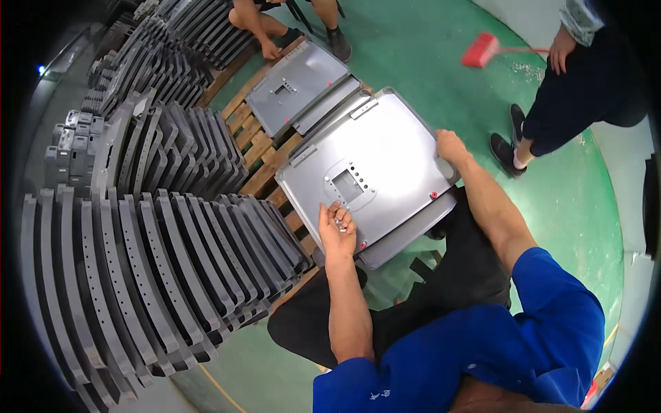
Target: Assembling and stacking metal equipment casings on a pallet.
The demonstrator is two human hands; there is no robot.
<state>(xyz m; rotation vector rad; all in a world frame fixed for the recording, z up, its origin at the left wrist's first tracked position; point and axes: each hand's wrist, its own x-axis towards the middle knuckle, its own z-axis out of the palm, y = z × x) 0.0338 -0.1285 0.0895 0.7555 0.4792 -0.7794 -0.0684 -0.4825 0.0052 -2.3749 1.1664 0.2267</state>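
A large grey sheet-metal panel [392, 148] lies in front of me, with a rectangular cutout and several small holes in its middle. Two red dots mark its near edge. My left hand [337, 233] is palm up with curled fingers over the near left part of the panel, cupping a few small shiny pieces [339, 224], too small to name. At the right edge of the panel, my right hand [452, 147] has its fingers closed round the rim. Another grey metal sheet [413, 230] shows beneath the panel's near side.
Rows of stacked grey metal panels [158, 268] fill the left. A similar panel [297, 86] lies beyond mine on wooden pallets [258, 148], near a seated person's hand [270, 50]. At right, another person stands by a red broom [480, 50] on the green floor [413, 48].
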